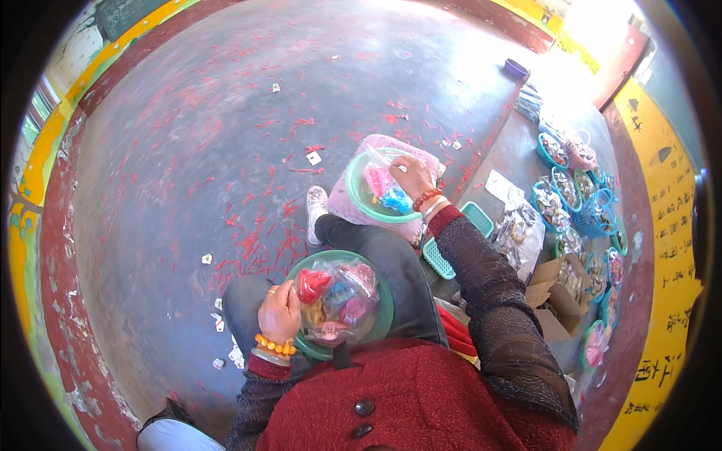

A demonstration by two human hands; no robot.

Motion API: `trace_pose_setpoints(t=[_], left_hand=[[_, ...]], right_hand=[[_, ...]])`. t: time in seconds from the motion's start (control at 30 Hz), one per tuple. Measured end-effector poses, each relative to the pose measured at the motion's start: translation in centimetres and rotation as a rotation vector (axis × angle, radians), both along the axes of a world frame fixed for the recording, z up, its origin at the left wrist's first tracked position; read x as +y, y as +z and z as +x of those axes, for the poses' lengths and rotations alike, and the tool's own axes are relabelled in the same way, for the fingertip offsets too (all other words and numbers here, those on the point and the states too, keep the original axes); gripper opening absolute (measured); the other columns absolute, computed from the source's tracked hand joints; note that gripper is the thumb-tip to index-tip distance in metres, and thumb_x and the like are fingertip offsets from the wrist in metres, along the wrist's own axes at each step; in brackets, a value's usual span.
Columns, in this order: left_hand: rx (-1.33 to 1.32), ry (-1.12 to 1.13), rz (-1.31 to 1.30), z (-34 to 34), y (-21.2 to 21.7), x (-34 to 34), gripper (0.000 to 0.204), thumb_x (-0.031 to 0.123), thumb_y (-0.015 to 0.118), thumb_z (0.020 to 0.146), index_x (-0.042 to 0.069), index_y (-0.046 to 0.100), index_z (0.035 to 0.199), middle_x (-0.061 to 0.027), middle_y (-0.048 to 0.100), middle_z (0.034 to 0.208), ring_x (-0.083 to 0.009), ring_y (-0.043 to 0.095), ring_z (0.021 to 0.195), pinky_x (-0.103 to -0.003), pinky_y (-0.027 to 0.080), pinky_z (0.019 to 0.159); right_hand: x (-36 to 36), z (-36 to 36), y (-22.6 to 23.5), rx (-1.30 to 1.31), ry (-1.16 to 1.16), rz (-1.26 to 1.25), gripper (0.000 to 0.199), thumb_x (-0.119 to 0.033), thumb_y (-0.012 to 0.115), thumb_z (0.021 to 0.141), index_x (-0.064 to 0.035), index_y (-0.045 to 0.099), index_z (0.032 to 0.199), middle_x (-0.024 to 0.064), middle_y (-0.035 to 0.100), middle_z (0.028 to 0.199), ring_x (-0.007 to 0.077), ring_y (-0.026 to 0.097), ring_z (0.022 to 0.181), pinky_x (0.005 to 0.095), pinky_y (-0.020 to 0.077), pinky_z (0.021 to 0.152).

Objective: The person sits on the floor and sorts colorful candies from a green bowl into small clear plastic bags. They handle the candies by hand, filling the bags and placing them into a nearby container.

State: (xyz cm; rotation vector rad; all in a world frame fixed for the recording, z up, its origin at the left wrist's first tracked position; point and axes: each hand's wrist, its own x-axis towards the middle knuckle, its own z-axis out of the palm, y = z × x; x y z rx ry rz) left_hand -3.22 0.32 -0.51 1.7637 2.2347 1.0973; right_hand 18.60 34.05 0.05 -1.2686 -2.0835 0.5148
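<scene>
Your left hand [280,312] sits at nine o'clock on the green bowl [386,304] in your lap, fingers half curled against a clear bag of coloured pieces [336,299]; whether they grip, I cannot tell. Between twelve and one o'clock from there, your right hand [412,179] bends over the green basin [355,186], fingers curled beside a pink-and-blue packet [391,194], their hold hidden.

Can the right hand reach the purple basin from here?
Probably not while seated: the basin stands well beyond the right hand, which is over the green bowl. Distance looks like the obstacle.
</scene>
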Motion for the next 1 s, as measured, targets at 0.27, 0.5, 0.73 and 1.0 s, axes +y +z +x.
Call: trace_pose_setpoints(t=[0.27, 0.5, 0.73, 1.0], left_hand=[[-0.193, -0.142, 0.092, 0.2, 2.1, 0.2, 0.027, 0.008, 0.061, 0.082, -0.001, 0.061, 0.108, -0.0164, 0.063, 0.099, -0.0307, 0.062, 0.089, -0.036, 0.05, 0.078], [-1.309, -0.576, 0.041, 2.9, 3.9, 1.7, 0.06, 0.003, 0.064, 0.079, 0.001, 0.04, 0.133, -0.0118, 0.05, 0.127, -0.0216, 0.055, 0.109, -0.036, 0.047, 0.09], [-1.561, -0.542, -0.251, 4.2, 4.1, 1.0, 0.039, 0.002, 0.06, 0.085, -0.003, 0.052, 0.123, -0.009, 0.062, 0.111, -0.0166, 0.059, 0.102, -0.031, 0.046, 0.092], [-1.781, -0.105, 0.064, 4.5, 1.6, 0.7, 0.015, 0.007, 0.06, 0.089, -0.001, 0.065, 0.1, -0.0065, 0.067, 0.091, -0.0133, 0.063, 0.079, -0.026, 0.052, 0.074]], right_hand=[[-6.5, 0.8, 5.9, 0.492, 0.461, -0.325, 0.014, -0.016, 0.064, 0.083, -0.0032, 0.061, 0.079, 0.0009, 0.063, 0.075, 0.0075, 0.056, 0.066, 0.0238, 0.0432, 0.059], [-15.6, 0.8, 9.9, 0.815, 0.807, -1.116, 0.01, -0.011, 0.057, 0.091, -0.0018, 0.056, 0.095, 0.0117, 0.066, 0.093, 0.0207, 0.066, 0.089, 0.0307, 0.0515, 0.079], [-17.5, -0.1, 7.0, 0.924, 0.756, -1.295, 0.02, -0.021, 0.055, 0.093, -0.003, 0.056, 0.101, 0.0128, 0.066, 0.095, 0.0232, 0.065, 0.089, 0.034, 0.0513, 0.082], [-20.9, 0.4, 2.5, 1.198, 0.694, -1.462, 0.047, -0.033, 0.056, 0.092, -0.0046, 0.048, 0.128, 0.0134, 0.058, 0.12, 0.0233, 0.056, 0.111, 0.0373, 0.0429, 0.094]])
